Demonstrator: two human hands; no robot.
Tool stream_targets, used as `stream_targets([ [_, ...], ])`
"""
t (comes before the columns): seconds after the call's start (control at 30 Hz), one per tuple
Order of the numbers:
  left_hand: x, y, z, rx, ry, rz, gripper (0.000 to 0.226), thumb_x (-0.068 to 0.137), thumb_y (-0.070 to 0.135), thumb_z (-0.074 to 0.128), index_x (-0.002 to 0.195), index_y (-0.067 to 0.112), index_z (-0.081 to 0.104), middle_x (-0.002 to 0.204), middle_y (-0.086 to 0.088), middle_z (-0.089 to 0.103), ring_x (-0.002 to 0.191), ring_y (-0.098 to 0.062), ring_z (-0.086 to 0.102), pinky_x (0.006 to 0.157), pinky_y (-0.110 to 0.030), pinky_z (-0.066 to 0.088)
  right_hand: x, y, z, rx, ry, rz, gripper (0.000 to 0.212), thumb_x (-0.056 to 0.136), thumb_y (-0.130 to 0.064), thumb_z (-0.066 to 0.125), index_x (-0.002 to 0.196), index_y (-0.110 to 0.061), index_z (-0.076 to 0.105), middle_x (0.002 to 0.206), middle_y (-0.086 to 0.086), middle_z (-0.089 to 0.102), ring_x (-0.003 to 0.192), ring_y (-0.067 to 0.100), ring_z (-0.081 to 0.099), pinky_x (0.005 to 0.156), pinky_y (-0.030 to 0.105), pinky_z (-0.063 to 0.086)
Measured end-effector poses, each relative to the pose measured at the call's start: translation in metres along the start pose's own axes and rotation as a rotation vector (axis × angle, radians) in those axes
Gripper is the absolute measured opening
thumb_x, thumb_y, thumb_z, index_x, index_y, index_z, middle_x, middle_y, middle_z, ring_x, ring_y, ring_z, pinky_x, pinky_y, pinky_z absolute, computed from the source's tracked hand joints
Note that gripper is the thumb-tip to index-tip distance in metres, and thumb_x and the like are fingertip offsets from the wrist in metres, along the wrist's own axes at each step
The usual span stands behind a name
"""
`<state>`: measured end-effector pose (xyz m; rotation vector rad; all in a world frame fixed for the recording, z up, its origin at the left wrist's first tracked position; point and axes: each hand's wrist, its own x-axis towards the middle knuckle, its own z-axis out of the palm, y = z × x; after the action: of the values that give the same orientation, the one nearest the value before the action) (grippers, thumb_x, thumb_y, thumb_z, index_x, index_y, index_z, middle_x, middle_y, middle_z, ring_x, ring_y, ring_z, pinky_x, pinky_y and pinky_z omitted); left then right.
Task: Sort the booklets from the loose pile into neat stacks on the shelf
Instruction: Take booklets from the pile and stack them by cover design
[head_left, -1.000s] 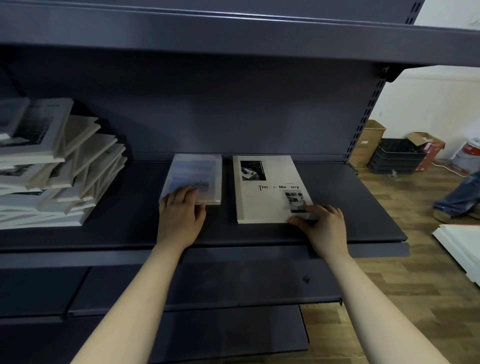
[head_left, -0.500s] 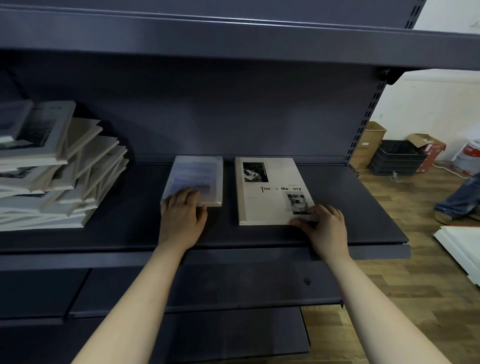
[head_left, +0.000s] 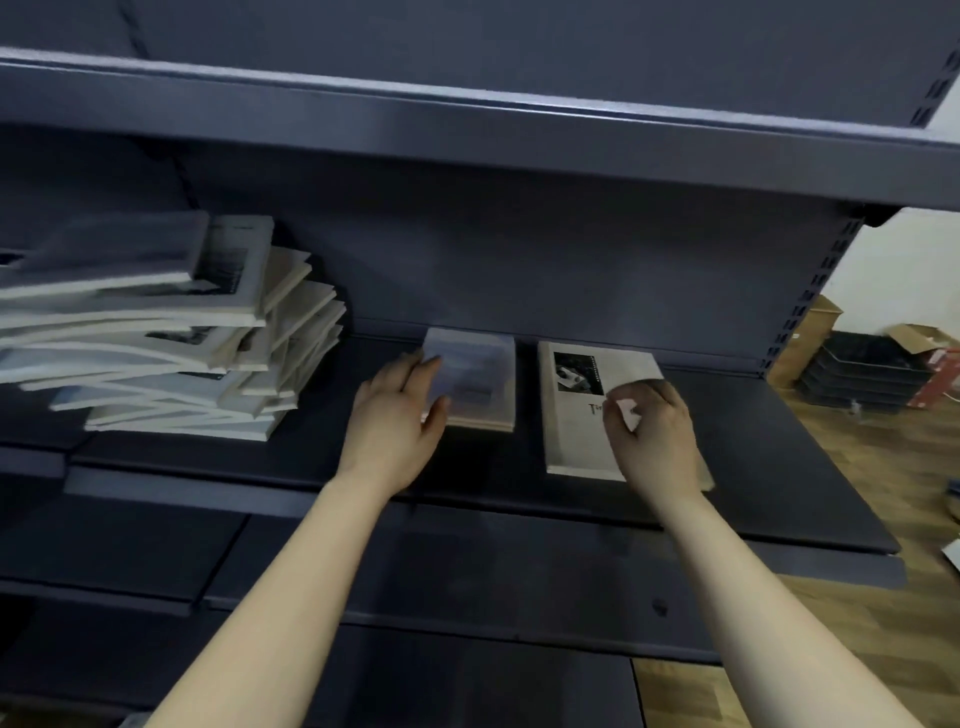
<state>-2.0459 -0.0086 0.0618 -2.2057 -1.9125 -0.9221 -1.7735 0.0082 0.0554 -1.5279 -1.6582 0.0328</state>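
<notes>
Left hand (head_left: 395, 415) is touching the small booklet (head_left: 480, 387) with straight fingers; right hand (head_left: 655, 434) is curling over the large booklet (head_left: 575, 436), grip unclear.

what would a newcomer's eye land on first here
The messy, fanned-out pile of booklets at the left of the shelf stands out first. In the middle, the left hand touches the left edge of a small neat stack. Beside it, the right hand lies with curled fingers on a larger booklet with a dark cover photo.
</notes>
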Motion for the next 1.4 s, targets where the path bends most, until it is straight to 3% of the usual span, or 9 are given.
stream_targets([
  [0.37, 0.008, -0.072, -0.137, 0.151, 0.295, -0.039, 0.041, 0.09, 0.033, 0.05, 0.125, 0.014, 0.059, 0.131, -0.009, 0.057, 0.118, -0.03, 0.052, 0.095, -0.042, 0.035, 0.045, -0.191, 0.071, 0.222, -0.189, -0.161, 0.011, 0.089, -0.017, 0.059, 0.093, -0.018, 0.069, 0.094, -0.003, 0.066, 0.083, 0.013, 0.06, 0.077, 0.027, 0.047],
  [0.6, 0.004, -0.158, -0.196, 0.209, 0.313, -0.21, 0.037, 0.095, 0.035, 0.047, 0.124, 0.016, 0.057, 0.124, -0.009, 0.059, 0.114, -0.032, 0.051, 0.097, -0.044, 0.033, 0.061, -0.291, 0.12, 0.293, -0.284, -0.234, 0.018, 0.092, -0.016, 0.056, 0.098, -0.024, 0.071, 0.085, -0.014, 0.059, 0.069, -0.005, 0.05, 0.063, 0.01, 0.036],
  [0.7, 0.002, -0.193, -0.214, 0.206, 0.277, -0.296, 0.038, 0.096, 0.038, 0.042, 0.121, 0.013, 0.058, 0.117, -0.012, 0.061, 0.109, -0.034, 0.052, 0.094, -0.045, 0.033, 0.064, -0.326, 0.141, 0.31, -0.323, -0.273, 0.017, 0.093, -0.018, 0.056, 0.099, -0.023, 0.071, 0.089, -0.013, 0.061, 0.077, 0.0, 0.054, 0.072, 0.013, 0.037],
  [0.77, 0.0, -0.212, -0.222, 0.184, 0.272, -0.325, 0.038, 0.096, 0.037, 0.041, 0.119, 0.013, 0.058, 0.114, -0.013, 0.062, 0.107, -0.034, 0.053, 0.092, -0.045, 0.033, 0.065, -0.345, 0.153, 0.304, -0.331, -0.29, 0.017, 0.094, -0.025, 0.054, 0.092, -0.02, 0.071, 0.082, -0.011, 0.062, 0.073, 0.004, 0.055, 0.071, 0.017, 0.038],
  [0.87, 0.0, -0.233, -0.23, 0.169, 0.268, -0.333, 0.035, 0.096, 0.035, 0.042, 0.118, 0.014, 0.058, 0.112, -0.014, 0.062, 0.106, -0.035, 0.053, 0.09, -0.044, 0.034, 0.065, -0.366, 0.167, 0.23, -0.284, -0.242, 0.05, 0.095, -0.051, 0.043, 0.06, -0.019, 0.057, 0.059, -0.007, 0.058, 0.056, 0.007, 0.051, 0.056, 0.027, 0.036],
  [0.93, 0.002, -0.244, -0.234, 0.15, 0.266, -0.336, 0.034, 0.096, 0.035, 0.043, 0.119, 0.016, 0.058, 0.114, -0.014, 0.062, 0.107, -0.035, 0.053, 0.091, -0.043, 0.034, 0.063, -0.378, 0.174, 0.122, -0.313, -0.177, 0.063, 0.088, -0.07, 0.034, 0.054, -0.02, 0.051, 0.06, -0.004, 0.058, 0.058, 0.012, 0.053, 0.053, 0.027, 0.034],
  [1.17, 0.007, -0.27, -0.233, 0.083, 0.263, -0.318, 0.031, 0.095, 0.036, 0.041, 0.114, 0.019, 0.059, 0.117, -0.008, 0.061, 0.107, -0.032, 0.053, 0.088, -0.041, 0.033, 0.061, -0.392, 0.187, -0.149, -0.458, -0.143, 0.09, 0.066, -0.091, 0.036, 0.108, -0.016, 0.062, 0.114, 0.008, 0.061, 0.107, 0.032, 0.057, 0.084, 0.041, 0.052],
  [1.27, 0.007, -0.275, -0.23, 0.058, 0.261, -0.305, 0.028, 0.096, 0.034, 0.043, 0.115, 0.019, 0.059, 0.117, -0.007, 0.061, 0.109, -0.032, 0.052, 0.087, -0.04, 0.032, 0.063, -0.39, 0.186, -0.059, -0.502, -0.083, 0.082, 0.064, -0.088, 0.045, 0.104, -0.019, 0.064, 0.108, 0.006, 0.063, 0.102, 0.028, 0.059, 0.081, 0.039, 0.053],
  [1.4, 0.008, -0.279, -0.228, 0.025, 0.256, -0.296, 0.029, 0.096, 0.032, 0.043, 0.116, 0.019, 0.06, 0.119, -0.007, 0.061, 0.109, -0.032, 0.053, 0.088, -0.04, 0.032, 0.068, -0.384, 0.184, 0.141, -0.563, -0.028, 0.061, 0.067, -0.076, 0.06, 0.091, -0.02, 0.068, 0.09, -0.002, 0.066, 0.084, 0.017, 0.063, 0.058, 0.028, 0.043],
])
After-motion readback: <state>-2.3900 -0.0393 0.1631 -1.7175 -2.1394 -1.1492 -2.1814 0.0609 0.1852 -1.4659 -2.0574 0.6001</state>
